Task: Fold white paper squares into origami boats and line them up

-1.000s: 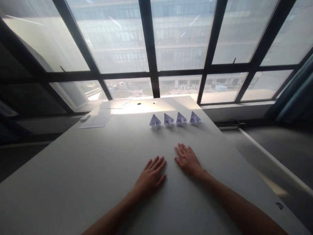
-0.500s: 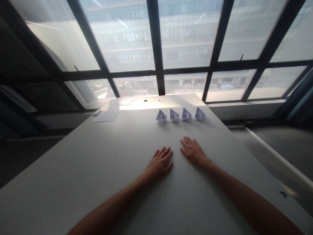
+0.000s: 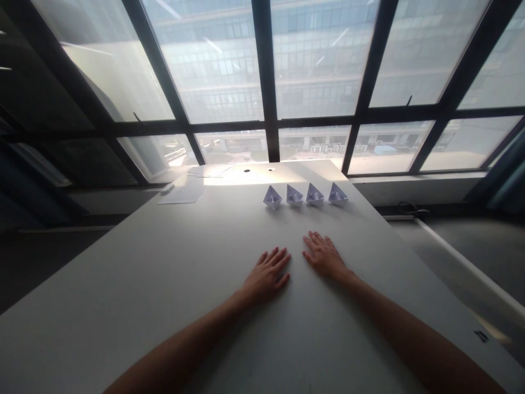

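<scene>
My left hand (image 3: 268, 273) lies palm down on the white table (image 3: 164, 262), fingers spread, holding nothing. To its right and a little farther forward, my right hand (image 3: 324, 256) rests flat in the same way. Beyond both hands stand several folded paper boats in a row. The leftmost paper boat (image 3: 272, 198) is a bit apart from the rightmost paper boat (image 3: 337, 195), with others such as a middle paper boat (image 3: 314, 195) between them. Neither hand touches a boat.
Sheets of paper (image 3: 180, 192) lie at the far left of the table, with a small white object (image 3: 167, 188) at their edge. Two cable holes sit near the far edge. A dark-framed window (image 3: 268, 82) rises behind. A small black mark (image 3: 480, 336) is at the right edge.
The camera view has shifted slightly, so the scene sits a little lower and to the right. Both hands and the paper boats stay in place.
</scene>
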The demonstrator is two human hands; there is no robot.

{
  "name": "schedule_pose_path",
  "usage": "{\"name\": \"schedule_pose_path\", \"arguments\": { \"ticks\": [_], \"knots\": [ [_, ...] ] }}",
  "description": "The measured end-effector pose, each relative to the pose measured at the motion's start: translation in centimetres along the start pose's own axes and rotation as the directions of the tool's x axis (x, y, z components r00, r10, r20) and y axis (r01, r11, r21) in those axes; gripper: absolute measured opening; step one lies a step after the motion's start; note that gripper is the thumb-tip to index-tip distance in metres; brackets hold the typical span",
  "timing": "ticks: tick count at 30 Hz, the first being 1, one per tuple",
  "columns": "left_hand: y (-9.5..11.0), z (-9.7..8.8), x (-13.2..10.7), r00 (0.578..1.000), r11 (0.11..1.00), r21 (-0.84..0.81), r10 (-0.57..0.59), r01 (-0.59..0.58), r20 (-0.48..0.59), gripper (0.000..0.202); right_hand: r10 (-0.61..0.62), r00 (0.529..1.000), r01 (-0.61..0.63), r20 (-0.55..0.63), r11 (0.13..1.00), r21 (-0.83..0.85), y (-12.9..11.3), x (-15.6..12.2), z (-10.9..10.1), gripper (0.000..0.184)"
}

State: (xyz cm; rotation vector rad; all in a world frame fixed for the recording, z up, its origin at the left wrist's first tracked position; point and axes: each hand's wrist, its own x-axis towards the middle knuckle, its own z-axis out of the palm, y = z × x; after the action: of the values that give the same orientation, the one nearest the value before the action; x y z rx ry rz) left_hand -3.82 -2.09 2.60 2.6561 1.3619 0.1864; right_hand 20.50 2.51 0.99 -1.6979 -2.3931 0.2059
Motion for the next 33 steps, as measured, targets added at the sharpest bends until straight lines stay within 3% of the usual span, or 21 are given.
{"name": "schedule_pose_path", "arguments": {
  "ticks": [33],
  "knots": [
    [-0.25, -0.13, 0.03, 1.0, 1.0, 0.006, 0.019, -0.019, 0.007, 0.058, 0.011, 0.999, -0.01, -0.043, 1.0, 0.015, -0.15, 0.19, 0.5, 0.058]
  ]
}}
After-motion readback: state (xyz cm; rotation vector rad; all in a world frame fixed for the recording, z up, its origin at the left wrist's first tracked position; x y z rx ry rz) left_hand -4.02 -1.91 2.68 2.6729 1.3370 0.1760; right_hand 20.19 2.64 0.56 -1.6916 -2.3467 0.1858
